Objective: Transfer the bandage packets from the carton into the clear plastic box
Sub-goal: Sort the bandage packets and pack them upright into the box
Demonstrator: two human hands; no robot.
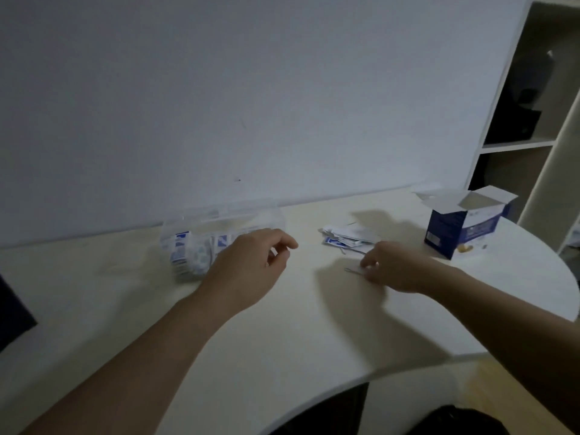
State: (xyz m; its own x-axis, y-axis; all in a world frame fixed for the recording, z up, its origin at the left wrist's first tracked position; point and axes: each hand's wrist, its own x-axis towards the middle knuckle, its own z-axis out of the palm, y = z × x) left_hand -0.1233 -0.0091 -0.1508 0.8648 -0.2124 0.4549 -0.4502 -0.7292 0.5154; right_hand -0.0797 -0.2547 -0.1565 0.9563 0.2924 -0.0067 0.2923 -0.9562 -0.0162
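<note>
Head view: my right grip point(387, 266) pinches one flat bandage packet point(356, 269) against the worktop point(298, 324); loose packets point(345, 237) lie just beyond it, carton point(461, 224) farther right. My left grip point(251, 265), loosely curled and empty, hovers beside the clear plastic box point(201, 243).

Clear plastic box point(194, 227), cardboard carton point(464, 221)

Home room or small office: curved white desk point(282, 334) against bare wall point(251, 89), open shelving unit point(514, 146) beside.
</note>
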